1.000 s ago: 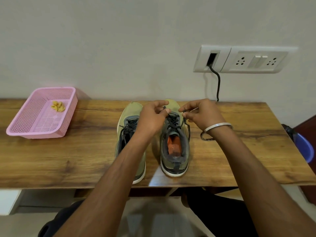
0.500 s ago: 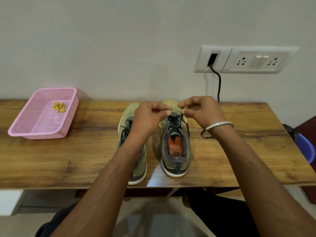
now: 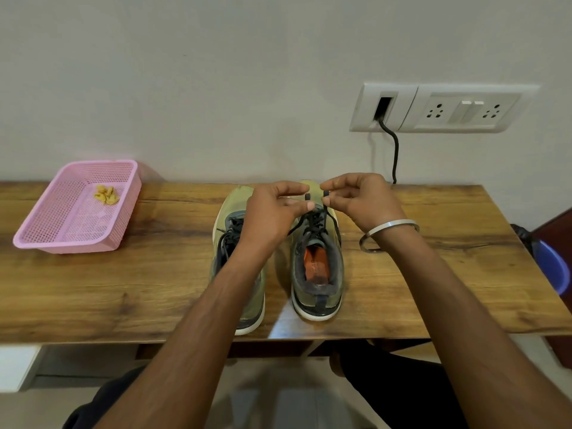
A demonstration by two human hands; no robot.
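Note:
Two olive-green sneakers stand side by side on the wooden table (image 3: pixel 93 289), toes toward the wall. The right shoe (image 3: pixel 317 274) has an orange insole and black laces (image 3: pixel 315 221). My left hand (image 3: pixel 272 212) pinches one lace end above its toe, and my right hand (image 3: pixel 359 196), with a metal bangle on the wrist, pinches the other end. Both lace ends are lifted over the shoe. My left forearm covers much of the left shoe (image 3: pixel 229 243).
A pink mesh basket (image 3: pixel 62 236) holding small yellow pieces (image 3: pixel 106 194) sits at the table's back left. A wall socket panel (image 3: pixel 442 108) with a black cable (image 3: pixel 394 156) hangs behind the right side. A blue bin (image 3: pixel 554 267) stands beyond the table's right edge.
Both hands have risen and moved toward the wall, drawing the lace ends up over the right shoe's toe. The shoes and basket have stayed in place.

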